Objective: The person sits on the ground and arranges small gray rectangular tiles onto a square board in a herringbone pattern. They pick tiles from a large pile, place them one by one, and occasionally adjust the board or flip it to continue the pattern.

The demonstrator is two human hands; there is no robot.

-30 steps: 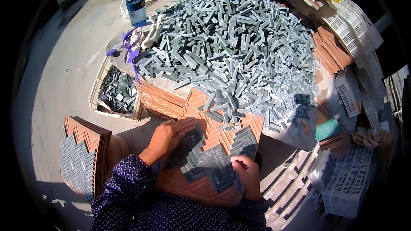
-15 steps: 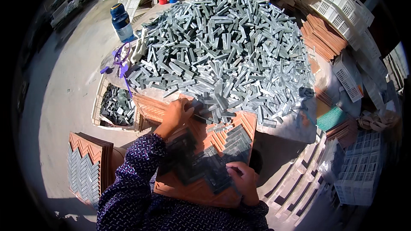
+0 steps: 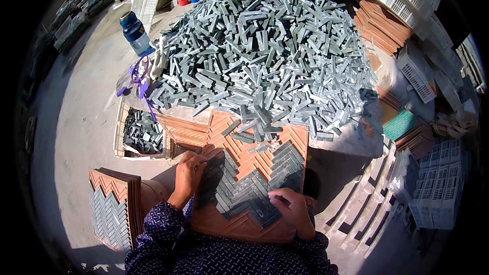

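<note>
Left hand: grip nearly closed, fingertips bunched at left edge of orange grooved tray; cannot tell whether a strip is held. Right hand: grip loosely curled over dark strips; hold unclear. Tray before the torso, below grey pile; strips form herringbone, upper grooves partly bare.

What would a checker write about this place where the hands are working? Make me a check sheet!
Surface: pale table, mostly under a heap of grey strips
Job's things: orange grooved tray, partly filled with laid strips in zigzags
Clutter: blue bottle and purple strap beside the heap; loose strips on the tray's far end
Hands: left hand at the tray's left edge, right hand over laid strips; grip unclear
Cables: nothing seen
Surroundings: white crates right, stacked trays left
</note>
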